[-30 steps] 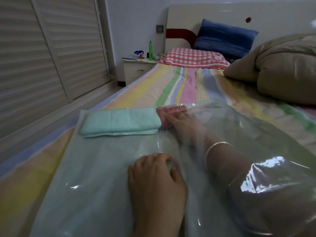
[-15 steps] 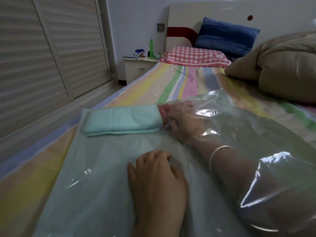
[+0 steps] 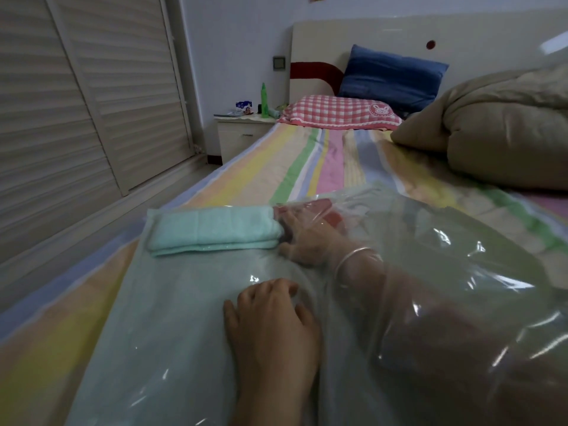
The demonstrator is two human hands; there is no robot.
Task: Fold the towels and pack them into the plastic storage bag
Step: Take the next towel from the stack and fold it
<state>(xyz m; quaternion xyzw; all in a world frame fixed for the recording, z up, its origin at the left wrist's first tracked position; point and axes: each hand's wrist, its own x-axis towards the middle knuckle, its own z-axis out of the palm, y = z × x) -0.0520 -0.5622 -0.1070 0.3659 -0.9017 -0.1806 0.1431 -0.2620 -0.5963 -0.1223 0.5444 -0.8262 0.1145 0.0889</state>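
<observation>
White slatted closet doors (image 3: 76, 118) run down the far left, then comes the striped bed sheet (image 3: 307, 161) with the clear plastic storage bag (image 3: 184, 302) lying flat on it. A mint-green folded towel (image 3: 212, 229) is already inside the bag, tucked into its far left corner. The left hand (image 3: 273, 324) sits palm down on top of the plastic, fingers loosely bent, not gripping anything. The right hand (image 3: 307, 241) is reached deep inside the bag, silver bangle (image 3: 353, 256) on the wrist, right up against the end of the green towel. A red towel (image 3: 319, 207) is just beyond it, also in the bag. Honestly can't tell through the plastic whether those fingers are gripping it. A tan quilt (image 3: 507, 133) is bunched up at far right.
</observation>
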